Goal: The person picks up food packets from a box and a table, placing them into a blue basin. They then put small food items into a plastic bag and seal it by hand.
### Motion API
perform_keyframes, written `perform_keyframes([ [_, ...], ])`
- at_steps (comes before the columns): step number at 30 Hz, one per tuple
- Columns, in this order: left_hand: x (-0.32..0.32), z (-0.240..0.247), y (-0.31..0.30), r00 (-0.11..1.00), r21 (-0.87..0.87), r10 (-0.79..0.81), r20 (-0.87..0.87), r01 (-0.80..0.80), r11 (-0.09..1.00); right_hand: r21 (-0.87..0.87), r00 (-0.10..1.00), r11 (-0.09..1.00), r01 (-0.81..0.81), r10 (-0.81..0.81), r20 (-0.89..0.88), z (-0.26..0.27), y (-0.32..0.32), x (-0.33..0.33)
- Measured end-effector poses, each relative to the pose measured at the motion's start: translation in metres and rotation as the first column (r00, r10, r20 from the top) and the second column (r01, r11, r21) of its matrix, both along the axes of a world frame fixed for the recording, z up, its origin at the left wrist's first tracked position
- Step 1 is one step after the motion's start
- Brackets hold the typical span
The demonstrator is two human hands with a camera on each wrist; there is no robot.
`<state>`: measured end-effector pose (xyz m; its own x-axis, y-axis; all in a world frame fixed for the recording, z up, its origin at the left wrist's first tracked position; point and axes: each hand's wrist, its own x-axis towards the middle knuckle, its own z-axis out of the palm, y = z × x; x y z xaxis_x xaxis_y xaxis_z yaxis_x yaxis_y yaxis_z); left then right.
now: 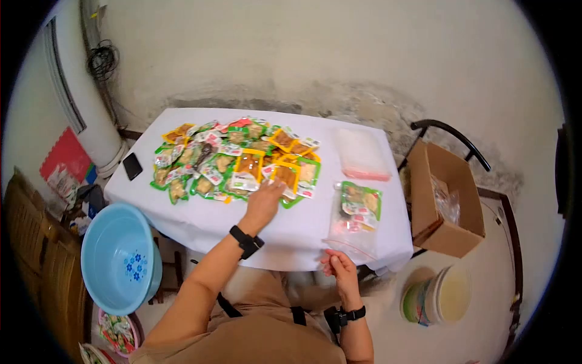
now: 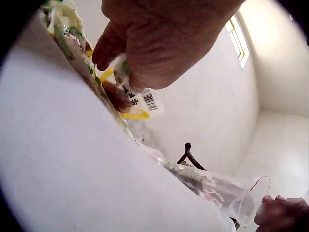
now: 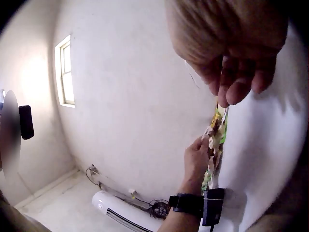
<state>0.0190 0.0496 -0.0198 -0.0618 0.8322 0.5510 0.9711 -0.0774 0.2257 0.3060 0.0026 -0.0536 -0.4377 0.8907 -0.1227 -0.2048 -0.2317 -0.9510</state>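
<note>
My left hand [image 1: 265, 203] reaches over the front of a pile of snack packets [image 1: 221, 159]. Its fingers pinch a yellow-edged packet [image 2: 118, 96] with brown contents, whose barcode shows in the left wrist view. A clear zip bag [image 1: 353, 221] lies on the right of the table, with green-edged and other packets inside and a red line along its mouth. At that mouth, by the table's front edge, my right hand [image 1: 341, 273] holds the bag's edge between curled fingers; the right wrist view shows the fingers [image 3: 236, 89] bent towards the thumb.
A stack of clear bags [image 1: 364, 155] lies at the back right of the white-covered table [image 1: 297, 233]. A phone [image 1: 132, 166] is at its left end. Beside the table stand a blue basin [image 1: 118, 261], an open cardboard box [image 1: 451, 236] and a bucket [image 1: 451, 294].
</note>
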Motion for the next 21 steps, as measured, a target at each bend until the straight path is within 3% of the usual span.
perform_keyframes([
  [4,-0.002,-0.002,-0.004,0.998,-0.089,-0.049,0.028,0.052,0.995,-0.005,1.000,1.000,-0.024,0.024,-0.011,0.003,0.002,-0.007],
  [9,-0.010,0.001,-0.010,0.996,-0.071,-0.094,-0.004,0.094,0.993,0.007,0.999,0.999,-0.042,0.042,-0.017,-0.005,0.006,-0.014],
  [11,-0.012,0.009,-0.016,0.974,-0.051,-0.159,0.164,0.170,0.984,-0.004,0.999,0.999,-0.038,0.038,0.025,-0.002,0.005,-0.017],
  [12,-0.015,0.011,-0.017,0.974,-0.049,-0.156,0.165,0.166,0.985,-0.002,0.999,0.999,-0.041,0.041,0.025,-0.002,0.006,-0.018],
  [14,-0.027,0.015,-0.023,0.960,0.040,-0.068,0.273,0.060,0.997,-0.019,0.999,0.999,-0.049,0.049,-0.004,-0.004,0.006,-0.017],
  [18,-0.052,0.028,-0.031,0.983,0.059,0.045,0.175,-0.056,0.997,-0.023,0.999,0.999,-0.036,0.037,0.009,-0.005,0.005,-0.021],
  [21,-0.058,0.024,-0.035,0.973,0.033,0.077,0.218,-0.086,0.996,-0.022,0.999,0.998,-0.051,0.052,0.004,-0.011,0.007,-0.022],
])
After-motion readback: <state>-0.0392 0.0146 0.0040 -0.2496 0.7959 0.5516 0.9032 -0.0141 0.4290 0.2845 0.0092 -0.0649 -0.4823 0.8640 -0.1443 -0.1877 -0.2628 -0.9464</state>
